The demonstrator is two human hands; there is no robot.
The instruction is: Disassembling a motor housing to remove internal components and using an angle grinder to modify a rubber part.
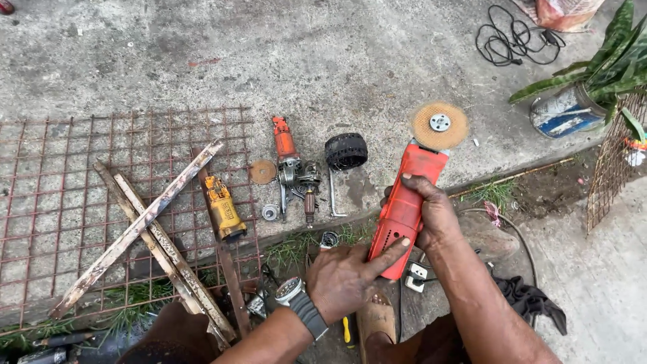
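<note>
My right hand (431, 212) grips the body of a red angle grinder (404, 202) that points away from me, its orange abrasive disc (439, 125) lying over the concrete. My left hand (347, 273), with a watch on the wrist, rests on the grinder's rear end, the index finger stretched along its red casing. Both hands are on the tool.
A dismantled orange grinder (286, 145), its metal gear parts (300, 178), a black guard (346, 150), a worn disc (262, 172) and a yellow motor housing (224, 207) lie on the concrete. Rusty wire mesh (67, 182) with metal bars (138, 226) is at left. A potted plant (579, 101) and black cable (509, 37) are at right.
</note>
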